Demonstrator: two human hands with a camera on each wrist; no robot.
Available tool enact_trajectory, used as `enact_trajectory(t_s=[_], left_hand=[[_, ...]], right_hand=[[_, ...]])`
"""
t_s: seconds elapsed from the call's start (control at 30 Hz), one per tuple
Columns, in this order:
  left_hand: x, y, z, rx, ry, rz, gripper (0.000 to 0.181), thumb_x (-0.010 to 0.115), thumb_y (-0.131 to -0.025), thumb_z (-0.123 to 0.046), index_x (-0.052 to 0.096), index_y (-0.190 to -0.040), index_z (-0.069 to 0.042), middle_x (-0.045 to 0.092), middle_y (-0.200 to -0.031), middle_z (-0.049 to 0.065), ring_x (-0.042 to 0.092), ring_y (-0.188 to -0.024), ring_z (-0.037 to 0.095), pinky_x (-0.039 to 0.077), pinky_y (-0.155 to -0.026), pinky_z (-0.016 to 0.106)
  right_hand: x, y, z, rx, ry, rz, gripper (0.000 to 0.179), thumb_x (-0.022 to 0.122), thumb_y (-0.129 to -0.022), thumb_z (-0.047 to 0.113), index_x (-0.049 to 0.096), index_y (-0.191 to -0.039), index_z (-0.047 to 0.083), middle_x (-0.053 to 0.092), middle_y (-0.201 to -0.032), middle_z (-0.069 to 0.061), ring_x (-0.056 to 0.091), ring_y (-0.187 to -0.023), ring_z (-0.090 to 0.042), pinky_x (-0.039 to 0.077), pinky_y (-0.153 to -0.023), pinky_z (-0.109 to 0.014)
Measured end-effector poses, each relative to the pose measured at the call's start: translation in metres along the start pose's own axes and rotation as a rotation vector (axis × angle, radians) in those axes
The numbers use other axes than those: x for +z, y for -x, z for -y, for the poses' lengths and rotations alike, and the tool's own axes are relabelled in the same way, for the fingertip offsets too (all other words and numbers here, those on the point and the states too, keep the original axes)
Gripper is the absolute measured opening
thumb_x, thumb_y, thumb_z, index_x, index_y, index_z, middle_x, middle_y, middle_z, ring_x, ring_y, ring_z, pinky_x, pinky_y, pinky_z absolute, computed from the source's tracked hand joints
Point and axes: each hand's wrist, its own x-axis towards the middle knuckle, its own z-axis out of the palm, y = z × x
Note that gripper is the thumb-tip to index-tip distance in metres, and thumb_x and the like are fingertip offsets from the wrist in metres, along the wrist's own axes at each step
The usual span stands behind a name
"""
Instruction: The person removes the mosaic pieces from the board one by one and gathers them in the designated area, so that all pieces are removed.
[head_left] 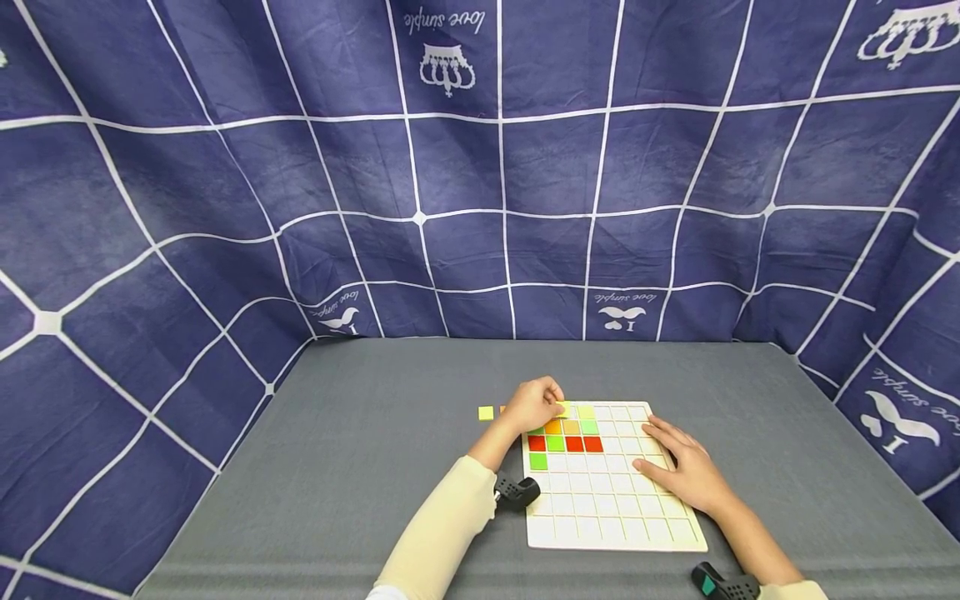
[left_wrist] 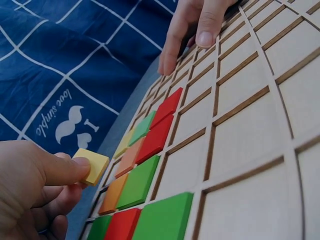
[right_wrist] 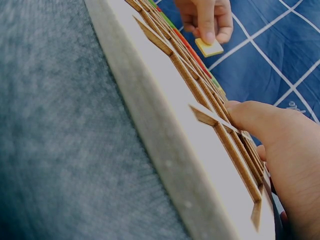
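My left hand (head_left: 531, 407) pinches a small yellow square tile (left_wrist: 95, 167) between thumb and fingers. It holds the tile just above the top row of a pale wooden grid board (head_left: 622, 533), near the far left corner. Red, green, orange and yellow tiles fill several cells there, among them a red tile (head_left: 593, 444) and a lone green tile (head_left: 538, 461) below. On the board's right side rests my right hand (head_left: 690, 475), fingers spread and fairly straight, thumb over the grid. The right wrist view shows that thumb (right_wrist: 255, 117) at the board.
Left of the board a loose yellow tile (head_left: 486, 413) lies on the grey tabletop (head_left: 375, 417). Beside it, an orange piece is mostly hidden by the left hand. A blue cloth (head_left: 465, 167) with white lines hangs behind the table and along its sides.
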Motion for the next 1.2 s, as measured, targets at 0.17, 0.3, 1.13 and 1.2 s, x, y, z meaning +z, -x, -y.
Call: enact_trajectory(t_s=[0.17,0.3,1.13,1.2], left_hand=[[-0.006,0.004,-0.001,-0.002,-0.013,0.004,0.012,0.075,-0.085,-0.006,0.063,-0.087,-0.01,0.057,-0.078,-0.004,0.053,-0.072,0.008,0.044,-0.069,0.022],[-0.011,0.007,0.0,0.017,-0.02,-0.006,0.013,0.075,-0.083,-0.004,0.063,-0.086,-0.008,0.058,-0.078,-0.003,0.054,-0.072,0.009,0.045,-0.069,0.022],[-0.036,0.022,0.018,0.028,-0.04,-0.042,0.012,0.075,-0.082,0.0,0.064,-0.086,-0.005,0.059,-0.077,0.0,0.055,-0.07,0.01,0.046,-0.067,0.023],[-0.038,0.023,0.02,0.026,-0.042,-0.05,0.012,0.075,-0.082,0.0,0.064,-0.086,-0.005,0.059,-0.076,0.0,0.054,-0.07,0.009,0.046,-0.067,0.023]], right_hand=[[0.001,0.0,-0.001,0.005,-0.005,0.003,0.066,0.075,-0.083,0.032,0.055,-0.133,-0.005,0.046,-0.14,-0.025,0.04,-0.127,-0.05,0.028,-0.096,-0.065],[0.001,0.0,-0.001,0.014,-0.006,0.014,0.066,0.075,-0.084,0.033,0.054,-0.133,-0.005,0.046,-0.141,-0.025,0.039,-0.128,-0.05,0.027,-0.097,-0.065],[0.001,0.0,0.0,0.012,-0.001,0.01,0.066,0.076,-0.083,0.033,0.055,-0.133,-0.005,0.046,-0.14,-0.025,0.04,-0.127,-0.049,0.028,-0.096,-0.065],[0.001,0.0,0.0,0.007,0.002,0.005,0.066,0.076,-0.083,0.033,0.055,-0.132,-0.005,0.047,-0.14,-0.025,0.04,-0.127,-0.049,0.028,-0.096,-0.064]])
